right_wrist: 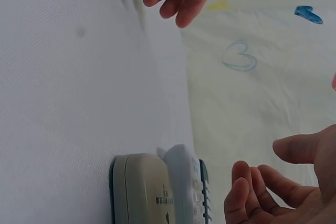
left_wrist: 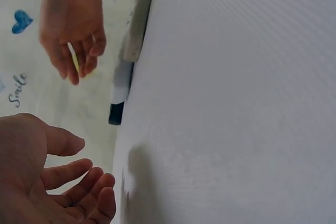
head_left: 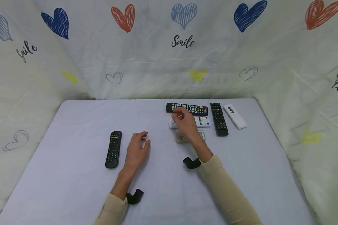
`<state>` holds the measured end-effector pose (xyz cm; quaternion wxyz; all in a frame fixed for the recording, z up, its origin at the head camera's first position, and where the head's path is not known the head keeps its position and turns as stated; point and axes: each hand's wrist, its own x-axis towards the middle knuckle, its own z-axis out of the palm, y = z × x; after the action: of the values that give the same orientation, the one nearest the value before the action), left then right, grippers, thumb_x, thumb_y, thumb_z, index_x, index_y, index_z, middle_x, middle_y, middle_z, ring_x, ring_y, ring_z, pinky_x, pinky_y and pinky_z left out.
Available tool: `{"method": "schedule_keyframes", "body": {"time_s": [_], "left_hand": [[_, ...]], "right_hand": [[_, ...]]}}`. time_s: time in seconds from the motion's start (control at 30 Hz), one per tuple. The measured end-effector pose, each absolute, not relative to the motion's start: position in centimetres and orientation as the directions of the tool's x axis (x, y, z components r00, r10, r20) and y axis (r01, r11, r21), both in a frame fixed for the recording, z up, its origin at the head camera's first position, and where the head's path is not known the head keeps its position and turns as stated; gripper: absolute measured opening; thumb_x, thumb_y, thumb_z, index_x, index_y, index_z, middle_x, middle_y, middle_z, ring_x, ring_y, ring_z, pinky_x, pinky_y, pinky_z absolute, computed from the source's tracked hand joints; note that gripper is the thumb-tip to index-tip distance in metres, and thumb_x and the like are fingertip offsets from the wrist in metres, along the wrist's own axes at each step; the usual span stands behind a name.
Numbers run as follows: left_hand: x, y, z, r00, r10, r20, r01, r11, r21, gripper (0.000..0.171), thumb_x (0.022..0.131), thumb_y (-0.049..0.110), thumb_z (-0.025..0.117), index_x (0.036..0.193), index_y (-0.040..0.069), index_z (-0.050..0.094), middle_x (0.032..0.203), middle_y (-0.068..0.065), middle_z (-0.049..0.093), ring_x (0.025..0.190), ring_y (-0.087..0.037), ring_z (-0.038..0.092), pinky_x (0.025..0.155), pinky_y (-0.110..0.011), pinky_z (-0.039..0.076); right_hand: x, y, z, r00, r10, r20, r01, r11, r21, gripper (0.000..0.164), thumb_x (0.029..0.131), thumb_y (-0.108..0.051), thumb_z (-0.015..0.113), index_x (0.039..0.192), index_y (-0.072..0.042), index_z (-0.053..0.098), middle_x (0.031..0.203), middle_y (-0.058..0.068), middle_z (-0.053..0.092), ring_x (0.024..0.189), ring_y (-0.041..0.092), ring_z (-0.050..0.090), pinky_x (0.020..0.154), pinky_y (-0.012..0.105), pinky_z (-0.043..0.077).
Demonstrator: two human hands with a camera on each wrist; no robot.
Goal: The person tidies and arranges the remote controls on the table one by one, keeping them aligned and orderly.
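Observation:
My right hand (head_left: 186, 125) hovers over a group of remote controls at the back right, its fingers loosely bent and holding nothing. Beneath and around it lie a black remote (head_left: 200, 111) with coloured buttons, a white remote (head_left: 204, 122) and a beige remote (head_left: 181, 137), the last two partly hidden by the hand. My left hand (head_left: 135, 151) is held above the cloth near the middle, fingers relaxed, thumb apart in the left wrist view. To its left, a black remote (head_left: 113, 149) lies by itself, lengthwise away from me.
Right of the group lie another black remote (head_left: 219, 119) and a slim white remote (head_left: 235, 116), both slanted. A white cloth covers the table (head_left: 163, 193). Behind it hangs a pale curtain (head_left: 152, 62) printed with hearts. Black wrist mounts (head_left: 135, 197) stick out from both sleeves.

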<state>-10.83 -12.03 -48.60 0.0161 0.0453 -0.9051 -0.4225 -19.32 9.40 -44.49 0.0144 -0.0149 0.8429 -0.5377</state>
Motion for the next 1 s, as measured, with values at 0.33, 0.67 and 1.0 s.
{"method": "schedule_keyframes", "body": {"time_s": [0.33,0.67,1.0], "left_hand": [[-11.6,-11.3,-48.5,-0.996,-0.083,-0.017,-0.065,0.628,0.775,0.037,0.103,0.017,0.063,0.139,0.013,0.061,0.130,-0.006,0.061,0.115,-0.022,0.062,0.089,-0.037,0.050],[-11.9,-11.1,-48.8,-0.997,-0.072,-0.016,-0.058,0.623,0.780,0.037,0.102,0.016,0.063,0.139,0.012,0.061,0.128,-0.006,0.062,0.110,-0.022,0.061,0.087,-0.036,0.050],[-12.6,-10.7,-49.0,-0.997,-0.073,0.001,-0.045,0.622,0.782,0.035,0.102,0.013,0.064,0.137,0.009,0.062,0.127,-0.009,0.062,0.108,-0.024,0.062,0.091,-0.037,0.051]], "right_hand": [[-19.4,10.0,-44.9,-1.000,-0.015,-0.018,0.010,0.434,-0.901,0.034,0.104,-0.023,0.063,0.135,-0.009,0.062,0.123,0.015,0.067,0.114,0.029,0.061,0.093,0.040,0.052],[-19.1,10.7,-44.7,-0.999,0.026,-0.026,0.035,0.452,-0.891,0.035,0.104,-0.022,0.063,0.137,-0.008,0.062,0.125,0.015,0.067,0.115,0.029,0.062,0.094,0.041,0.053],[-19.0,11.6,-44.8,-0.998,0.050,-0.025,0.045,0.462,-0.886,0.034,0.104,-0.023,0.063,0.136,-0.010,0.062,0.124,0.014,0.067,0.112,0.029,0.061,0.091,0.039,0.052]]}}
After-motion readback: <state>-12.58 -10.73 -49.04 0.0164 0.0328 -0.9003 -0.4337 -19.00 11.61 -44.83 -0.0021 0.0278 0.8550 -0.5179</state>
